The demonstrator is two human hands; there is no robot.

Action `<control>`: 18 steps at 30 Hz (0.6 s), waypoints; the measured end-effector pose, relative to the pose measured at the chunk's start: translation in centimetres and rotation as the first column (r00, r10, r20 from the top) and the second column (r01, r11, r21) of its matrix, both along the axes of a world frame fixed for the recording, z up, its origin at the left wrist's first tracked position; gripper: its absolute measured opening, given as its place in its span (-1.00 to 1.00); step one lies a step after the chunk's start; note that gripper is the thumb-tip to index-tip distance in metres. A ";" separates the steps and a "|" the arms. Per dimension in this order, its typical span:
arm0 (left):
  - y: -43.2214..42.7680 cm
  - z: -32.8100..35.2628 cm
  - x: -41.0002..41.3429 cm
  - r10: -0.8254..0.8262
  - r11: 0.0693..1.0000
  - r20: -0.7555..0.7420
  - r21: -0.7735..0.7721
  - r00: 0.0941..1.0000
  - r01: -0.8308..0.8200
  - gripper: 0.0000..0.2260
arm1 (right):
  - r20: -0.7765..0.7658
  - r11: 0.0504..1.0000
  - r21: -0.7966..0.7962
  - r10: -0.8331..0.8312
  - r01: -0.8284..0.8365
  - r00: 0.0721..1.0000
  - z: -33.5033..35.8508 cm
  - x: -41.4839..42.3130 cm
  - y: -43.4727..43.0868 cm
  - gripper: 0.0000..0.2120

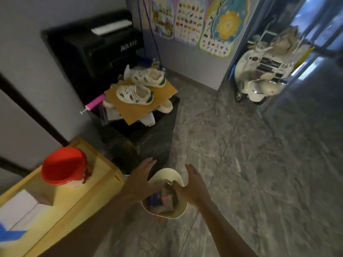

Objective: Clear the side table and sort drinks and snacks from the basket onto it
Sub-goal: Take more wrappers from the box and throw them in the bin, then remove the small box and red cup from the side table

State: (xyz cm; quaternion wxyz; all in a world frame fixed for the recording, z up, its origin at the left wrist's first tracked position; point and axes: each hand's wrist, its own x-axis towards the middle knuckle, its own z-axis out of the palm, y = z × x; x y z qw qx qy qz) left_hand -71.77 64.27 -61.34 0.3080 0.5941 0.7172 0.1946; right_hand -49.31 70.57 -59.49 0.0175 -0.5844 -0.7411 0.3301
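Observation:
A cream basket [168, 173] stands on the floor below me, holding several packets and a blue item, blurred and hard to name. My left hand [143, 178] hovers over its left rim with fingers spread. My right hand [193, 186] is over the right rim, also spread, the thumb dipping inside. Neither hand holds anything. The yellow wooden side table [78, 204] is at the lower left. On it sit a tub with a red lid [64, 166] and a white box [20, 208].
A dark stand [148, 138] just beyond the basket carries a cardboard sheet with small white shoes [134, 93]. A black appliance [96, 51] sits against the wall behind it. A white toy scooter [259, 75] is parked at the far right. Grey tiled floor spreads to the right.

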 end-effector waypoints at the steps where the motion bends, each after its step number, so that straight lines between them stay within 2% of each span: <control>1: 0.0 2.8 -0.3 0.016 1.000 -0.005 0.023 1.000 -0.016 -0.14 | -0.013 1.000 0.016 0.002 -0.001 1.000 2.9 0.1 0.2 -0.07; 8: -2.8 21.8 -2.2 0.137 0.977 -0.072 0.177 0.988 -0.122 -0.20 | -0.083 0.980 0.169 0.122 -0.107 0.989 23.0 -0.3 -0.1 -0.13; 10: -4.0 26.2 -2.8 0.181 0.965 -0.086 0.208 0.980 -0.160 -0.20 | -0.116 0.973 0.197 0.148 -0.123 0.982 27.1 -1.0 -0.3 -0.08; 13: -6.2 31.2 -4.0 0.276 0.941 -0.093 0.227 0.957 -0.249 -0.15 | -0.125 0.947 0.239 0.251 -0.217 0.960 30.3 -2.6 0.3 0.01; 15: -8.0 33.3 -5.2 0.333 0.916 -0.084 0.266 0.939 -0.300 -0.17 | -0.169 0.928 0.270 0.309 -0.257 0.936 29.8 -4.3 2.1 -0.02; 18: -11.6 35.1 -7.1 0.425 0.880 -0.104 0.279 0.899 -0.384 -0.21 | -0.138 0.877 0.329 0.412 -0.351 0.901 31.6 -8.2 1.9 0.02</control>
